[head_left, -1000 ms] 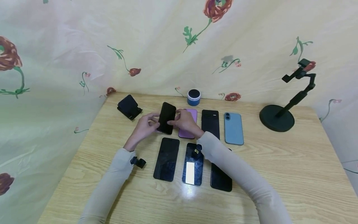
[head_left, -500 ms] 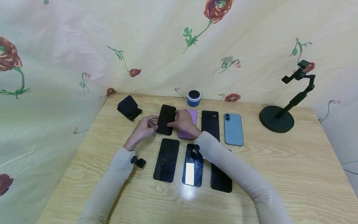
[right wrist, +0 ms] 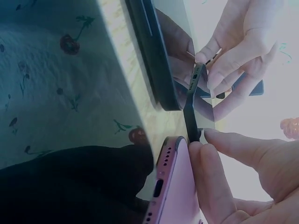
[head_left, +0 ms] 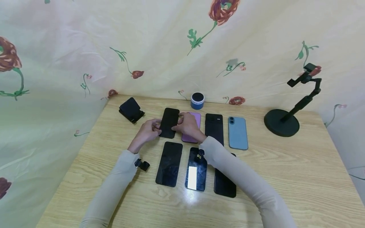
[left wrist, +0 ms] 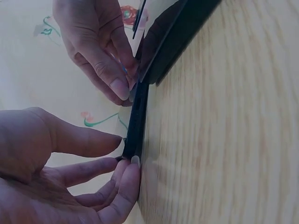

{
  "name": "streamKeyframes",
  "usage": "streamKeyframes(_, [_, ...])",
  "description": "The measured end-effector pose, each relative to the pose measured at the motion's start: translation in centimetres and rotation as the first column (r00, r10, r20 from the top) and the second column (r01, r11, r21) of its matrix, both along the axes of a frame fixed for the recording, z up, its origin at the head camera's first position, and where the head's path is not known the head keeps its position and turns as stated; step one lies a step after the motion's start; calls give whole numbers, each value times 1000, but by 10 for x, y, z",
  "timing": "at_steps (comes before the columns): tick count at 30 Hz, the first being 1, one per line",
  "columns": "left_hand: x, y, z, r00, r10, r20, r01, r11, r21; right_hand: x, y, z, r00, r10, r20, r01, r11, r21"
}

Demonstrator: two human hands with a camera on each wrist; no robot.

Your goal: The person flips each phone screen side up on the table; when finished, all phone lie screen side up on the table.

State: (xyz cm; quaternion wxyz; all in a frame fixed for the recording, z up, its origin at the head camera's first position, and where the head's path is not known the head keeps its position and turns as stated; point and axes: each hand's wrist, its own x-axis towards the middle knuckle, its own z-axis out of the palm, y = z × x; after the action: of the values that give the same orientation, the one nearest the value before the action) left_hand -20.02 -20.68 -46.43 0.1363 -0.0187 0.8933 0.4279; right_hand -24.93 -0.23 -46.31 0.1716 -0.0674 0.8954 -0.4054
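A black smartphone [head_left: 169,123] lies screen up at or just above the tabletop, in the back row of phones. My left hand [head_left: 148,130] pinches its left edge, thumb on the screen side and fingers at the side, as the phone's thin edge [left wrist: 135,121] shows in the left wrist view. My right hand [head_left: 188,124] holds the opposite edge between thumb and fingers, partly covering a purple phone [head_left: 189,138]. In the right wrist view the held phone's bottom edge [right wrist: 189,109] is close to the pink-purple phone [right wrist: 180,186].
Three dark phones [head_left: 169,164] [head_left: 196,172] [head_left: 225,183] form the front row. A black phone [head_left: 214,126] and a blue phone [head_left: 238,133] lie right of the purple one. A folding stand [head_left: 131,109], a small blue speaker [head_left: 197,101] and an arm stand [head_left: 282,123] stand behind.
The held phone has come down slightly and lies flatter than a second ago. Both hands have lowered with it, still at its two edges.
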Motion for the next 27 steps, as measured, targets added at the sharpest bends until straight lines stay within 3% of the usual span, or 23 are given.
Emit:
streamKeyframes(10, [0,4,0,1000,-2,2,2,999,-37,5,4,-1,999,-27,35,30,997,-64])
streamKeyframes(17, [0,6,2,1000,-5,3,5,998,-63,8,9,1,1000,0,28,3,997,-79])
streamKeyframes(27, [3,10,6,1000,-7,-17,5,994,-110,16,23,23,999,50,-11,-51,993,-106])
